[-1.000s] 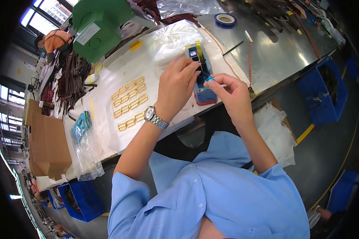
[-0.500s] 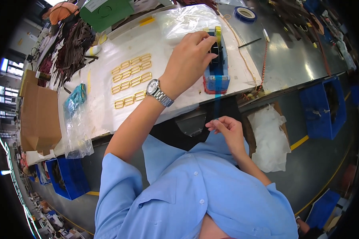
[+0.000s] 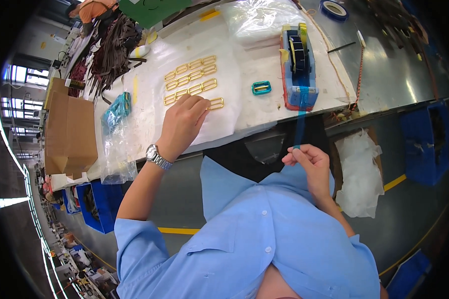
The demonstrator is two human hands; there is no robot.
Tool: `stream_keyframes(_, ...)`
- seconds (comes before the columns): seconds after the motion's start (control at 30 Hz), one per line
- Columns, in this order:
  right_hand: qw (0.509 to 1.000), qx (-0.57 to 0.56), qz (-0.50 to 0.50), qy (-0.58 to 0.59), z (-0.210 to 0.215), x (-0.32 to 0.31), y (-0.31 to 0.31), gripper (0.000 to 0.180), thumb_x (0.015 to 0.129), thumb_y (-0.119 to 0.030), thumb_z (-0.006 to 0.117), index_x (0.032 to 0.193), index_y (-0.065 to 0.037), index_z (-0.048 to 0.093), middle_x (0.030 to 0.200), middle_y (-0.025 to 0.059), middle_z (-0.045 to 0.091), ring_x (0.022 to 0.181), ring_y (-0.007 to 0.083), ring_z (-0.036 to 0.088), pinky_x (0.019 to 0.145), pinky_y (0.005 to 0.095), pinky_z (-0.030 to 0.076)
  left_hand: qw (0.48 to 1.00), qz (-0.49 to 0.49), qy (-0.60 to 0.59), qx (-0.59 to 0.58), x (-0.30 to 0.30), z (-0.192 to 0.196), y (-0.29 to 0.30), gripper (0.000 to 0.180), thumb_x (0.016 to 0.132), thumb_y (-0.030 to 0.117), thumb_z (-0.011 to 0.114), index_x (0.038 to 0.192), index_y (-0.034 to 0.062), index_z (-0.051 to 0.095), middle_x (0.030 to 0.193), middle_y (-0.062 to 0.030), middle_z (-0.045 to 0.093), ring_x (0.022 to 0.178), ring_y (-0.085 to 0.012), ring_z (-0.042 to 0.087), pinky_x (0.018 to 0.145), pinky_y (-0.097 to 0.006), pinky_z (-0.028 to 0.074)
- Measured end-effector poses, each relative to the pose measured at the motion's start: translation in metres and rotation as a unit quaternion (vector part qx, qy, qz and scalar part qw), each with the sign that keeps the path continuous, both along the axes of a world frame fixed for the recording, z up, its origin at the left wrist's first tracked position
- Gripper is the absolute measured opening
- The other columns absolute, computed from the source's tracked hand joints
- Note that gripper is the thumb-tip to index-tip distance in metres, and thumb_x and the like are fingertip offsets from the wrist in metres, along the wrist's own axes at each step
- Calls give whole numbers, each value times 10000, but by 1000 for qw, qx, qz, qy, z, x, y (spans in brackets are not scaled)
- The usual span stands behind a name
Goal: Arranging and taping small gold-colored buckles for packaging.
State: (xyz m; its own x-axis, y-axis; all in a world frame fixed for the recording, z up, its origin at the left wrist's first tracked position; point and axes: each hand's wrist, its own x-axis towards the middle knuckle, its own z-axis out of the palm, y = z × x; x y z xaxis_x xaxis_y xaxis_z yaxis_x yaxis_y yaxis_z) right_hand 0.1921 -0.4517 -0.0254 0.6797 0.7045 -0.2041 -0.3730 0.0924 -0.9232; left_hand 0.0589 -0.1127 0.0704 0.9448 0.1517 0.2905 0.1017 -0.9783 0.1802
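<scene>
Gold slide buckles (image 3: 196, 75) lie in rows on a white sheet (image 3: 212, 132); the left hand (image 3: 184, 119) curls over the nearest row, whether gripping one cannot be told. The right hand (image 3: 310, 163) pinches blue tape (image 3: 301, 124) running from a tape dispenser (image 3: 312, 70), left of which rests a teal-wrapped buckle (image 3: 261, 88). The green housing's (image 3: 157, 10) label is cut off, unreadable.

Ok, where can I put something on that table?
Between the gold buckles and the tape dispenser, around the teal buckle; also the metal surface right of the red cord. Crowded around the left hand and dark straps.
</scene>
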Motion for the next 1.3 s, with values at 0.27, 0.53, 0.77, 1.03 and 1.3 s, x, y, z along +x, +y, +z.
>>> stream_keyframes(0.27,999,8,-37,-19,10,-6,-5,185,1099,-96,649,1170,45,745,1056,147,820,964,154,771,886,293,608,996,-29,63,48,24,-16,11,129,933,68,729,1056,33,709,922,-106,719,855,-257,709,752,-384,561)
stream_keyframes(0.53,998,14,-13,-66,13,-8,-15,177,1105,-48,609,1185,53,730,1105,131,816,999,141,755,919,291,592,741,89,12,-666,30,27,-5,105,1034,68,710,1084,-25,713,982,-79,747,865,-146,720,816,-308,613)
stream_keyframes(0.77,999,27,-31,-13,7,-12,-9,218,1110,-54,602,1257,65,710,1109,131,813,1003,135,756,913,284,597,657,14,101,-747,36,-4,-131,117,968,59,808,1064,-8,798,1422,-154,673,1332,-192,607,1092,-341,509)
stream_keyframes(1.03,999,-12,-26,-26,5,-14,-11,252,1109,-80,617,1310,37,716,1093,84,811,1003,121,755,896,267,598,644,14,112,-757,57,-23,-152,96,998,72,773,1048,-7,796,1346,-162,722,1442,-246,557,1156,-392,457)
stream_keyframes(1.3,999,0,-24,-31,5,-12,-10,258,1106,-89,620,1310,24,732,1107,92,812,1012,134,768,881,275,603,637,27,139,-757,63,-25,-153,142,1029,77,738,1090,-43,783,1154,-180,792,1251,-220,689,1036,-366,553)
